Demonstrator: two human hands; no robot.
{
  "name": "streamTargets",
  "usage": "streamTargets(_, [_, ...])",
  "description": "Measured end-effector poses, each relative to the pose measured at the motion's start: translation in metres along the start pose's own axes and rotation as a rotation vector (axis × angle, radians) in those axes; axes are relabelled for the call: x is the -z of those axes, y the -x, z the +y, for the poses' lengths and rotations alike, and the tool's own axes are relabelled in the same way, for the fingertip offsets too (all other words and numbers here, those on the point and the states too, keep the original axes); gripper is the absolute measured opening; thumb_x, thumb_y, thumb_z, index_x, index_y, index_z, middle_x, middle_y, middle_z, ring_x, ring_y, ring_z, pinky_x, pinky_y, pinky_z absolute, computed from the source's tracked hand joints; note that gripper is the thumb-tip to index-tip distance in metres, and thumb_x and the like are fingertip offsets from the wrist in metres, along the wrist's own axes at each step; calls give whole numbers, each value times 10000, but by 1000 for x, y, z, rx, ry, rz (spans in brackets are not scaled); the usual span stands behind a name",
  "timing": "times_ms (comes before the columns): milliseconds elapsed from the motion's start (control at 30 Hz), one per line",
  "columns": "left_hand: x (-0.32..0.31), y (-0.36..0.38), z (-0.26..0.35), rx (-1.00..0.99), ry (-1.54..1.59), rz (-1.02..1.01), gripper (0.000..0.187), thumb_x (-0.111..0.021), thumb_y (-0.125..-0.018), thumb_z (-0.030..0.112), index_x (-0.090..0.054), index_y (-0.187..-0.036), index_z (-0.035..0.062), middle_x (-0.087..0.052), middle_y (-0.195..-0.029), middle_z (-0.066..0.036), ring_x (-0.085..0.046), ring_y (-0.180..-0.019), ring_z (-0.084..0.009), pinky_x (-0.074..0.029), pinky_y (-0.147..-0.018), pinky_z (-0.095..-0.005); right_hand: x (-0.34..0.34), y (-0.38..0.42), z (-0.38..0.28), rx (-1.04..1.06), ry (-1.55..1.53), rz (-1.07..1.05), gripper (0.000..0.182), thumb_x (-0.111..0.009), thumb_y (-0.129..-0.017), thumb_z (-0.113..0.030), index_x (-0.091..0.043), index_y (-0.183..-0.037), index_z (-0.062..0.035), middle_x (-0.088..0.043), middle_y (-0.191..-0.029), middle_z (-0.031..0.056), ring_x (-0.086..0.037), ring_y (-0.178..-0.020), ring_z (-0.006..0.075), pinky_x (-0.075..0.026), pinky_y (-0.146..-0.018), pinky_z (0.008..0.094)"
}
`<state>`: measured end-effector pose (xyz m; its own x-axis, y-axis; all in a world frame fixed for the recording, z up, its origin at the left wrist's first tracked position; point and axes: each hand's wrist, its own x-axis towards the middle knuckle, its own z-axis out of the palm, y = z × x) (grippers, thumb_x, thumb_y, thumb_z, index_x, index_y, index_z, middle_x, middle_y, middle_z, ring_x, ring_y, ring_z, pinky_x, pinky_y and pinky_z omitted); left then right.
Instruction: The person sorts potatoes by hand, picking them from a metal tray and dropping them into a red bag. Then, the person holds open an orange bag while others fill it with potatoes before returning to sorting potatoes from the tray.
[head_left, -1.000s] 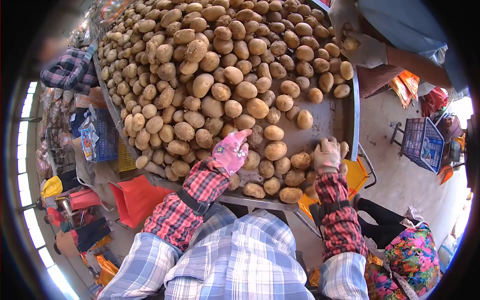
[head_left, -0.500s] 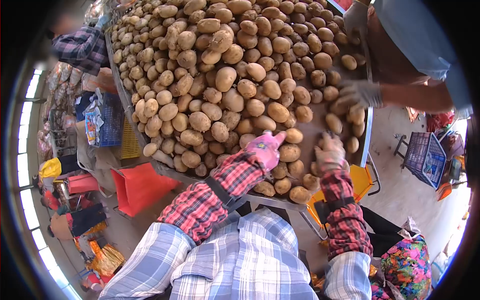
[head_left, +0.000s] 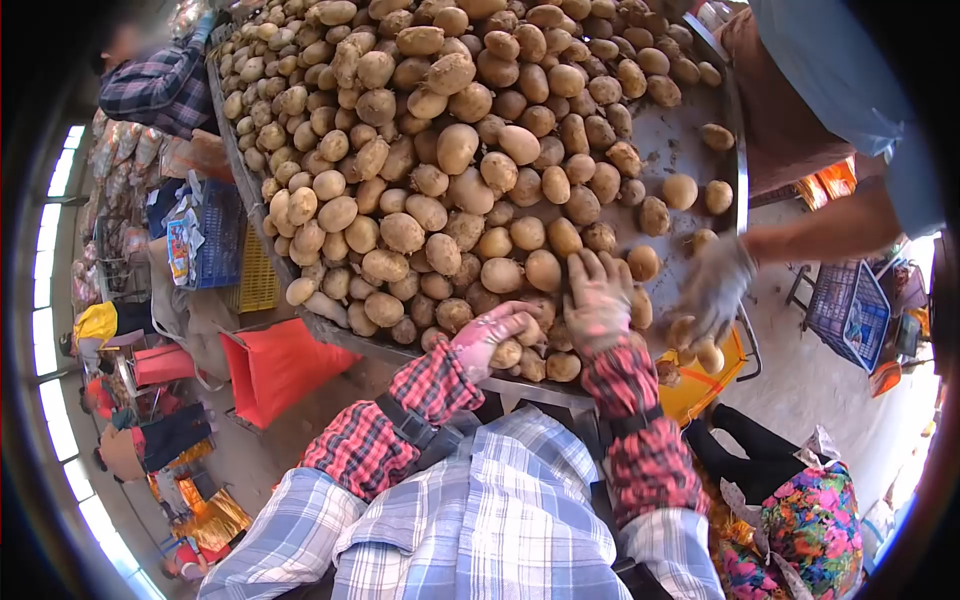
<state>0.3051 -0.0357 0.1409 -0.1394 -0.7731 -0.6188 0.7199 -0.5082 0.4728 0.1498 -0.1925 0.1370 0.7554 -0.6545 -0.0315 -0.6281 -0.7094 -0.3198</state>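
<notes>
A large heap of potatoes point(head_left: 455, 150) covers the metal table point(head_left: 690, 130). My left hand point(head_left: 490, 338), in a pink glove, is at the near edge with its fingers curled round a potato point(head_left: 507, 354). Several more potatoes lie against that hand. My right hand point(head_left: 600, 300), in a pale, dirt-stained glove, rests palm down on the potatoes just right of it, fingers stretched out. Beyond those fingertips is a single potato point(head_left: 565, 238).
A co-worker's gloved hand point(head_left: 718, 290) is at the table's right edge, above potatoes point(head_left: 708, 358) over a yellow container point(head_left: 705, 380). A red bag point(head_left: 285, 365) stands at the left, near a blue crate point(head_left: 218, 235). Another blue crate point(head_left: 848, 310) is at the right.
Both my hands have moved left and nearer my body. The co-worker's hand has swept toward the near right corner, leaving bare metal and a few scattered potatoes behind it.
</notes>
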Motion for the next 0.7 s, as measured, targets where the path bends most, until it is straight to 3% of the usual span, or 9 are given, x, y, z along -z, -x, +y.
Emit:
streamTargets(100, [-1, 9, 2, -69, 23, 42, 392, -544, -1032, 294, -500, -1358, 80, -653, -1161, -115, -673, -860, -154, -563, -641, -278, 8, -4, 6, -37, 111, -188, 450, -585, -832, -144, -565, -1281, -157, -546, -1356, 113, -470, -1332, 306, -271, -1149, 520])
streamTargets(167, [5, 14, 2, -56, 49, 90, 386, -563, -1022, 265, -507, -1358, 84, -648, -1176, -116, -677, -868, -163, -577, -656, -291, -9, 11, 32, -40, 176, -34, 365, -561, -836, -117, -581, -1196, -176, -582, -1225, 97, -533, -1252, 297, -301, -1112, 535])
streamTargets(333, [9, 20, 3, -35, 111, 102, 295, -570, -1016, 220, -542, -1275, 80, -655, -1156, -136, -676, -915, -196, -587, -700, -310, 15, 52, 77, -354, 230, -112, 352, -640, -884, -257, -605, -1222, -165, -637, -1176, 114, -635, -1083, 342, -433, -981, 509])
streamTargets(400, [2, 21, 3, -5, 106, 108, 293, -571, -1015, 223, -537, -1275, 90, -659, -1102, -139, -666, -869, -195, -577, -675, -306, 7, 69, 95, -651, -564, 51, 386, -630, -946, -367, -623, -1239, -114, -690, -1097, 140, -674, -1027, 340, -511, -913, 473])
streamTargets(433, [-2, 21, 4, 2, 104, 97, 293, -571, -1015, 223, -537, -1275, 90, -659, -1102, -139, -666, -869, -195, -577, -675, -306, -2, 76, 100, -662, -557, 57, 386, -630, -946, -367, -623, -1239, -114, -690, -1097, 140, -674, -1027, 340, -511, -913, 473])
streamTargets(500, [-9, 20, 2, 19, 167, 58, 296, -577, -1010, 226, -534, -1268, 88, -658, -1077, -135, -659, -846, -193, -573, -657, -306, -15, 87, 106, -671, -1504, 244, 467, -603, -973, -429, -628, -1243, -49, -718, -1059, 150, -705, -965, 304, -568, -839, 402])
streamTargets(533, [-11, 18, 1, 31, 163, 63, 312, -590, -1002, 240, -529, -1268, 89, -656, -1077, -138, -663, -841, -201, -578, -638, -306, -17, 92, 106, -642, -1653, 231, 503, -572, -988, -444, -610, -1240, -9, -716, -1069, 125, -710, -934, 257, -587, -790, 381])
streamTargets(633, [-18, 18, 4, 39, 155, 85, 323, -609, -990, 245, -528, -1263, 94, -656, -1077, -138, -666, -831, -205, -586, -623, -302, -6, 101, 101, -873, -1926, 148, 474, -572, -984, -431, -607, -1243, -36, -716, -1056, 131, -713, -889, 281, -598, -754, 401])
streamTargets(700, [-14, 16, 3, 32, 188, 64, 332, -617, -986, 244, -525, -1268, 95, -657, -1077, -138, -667, -831, -204, -588, -619, -300, 11, 101, 94, -911, -2034, 129, 472, -566, -981, -427, -581, -1264, -50, -709, -1069, 134, -709, -894, 291, -600, -727, 407])
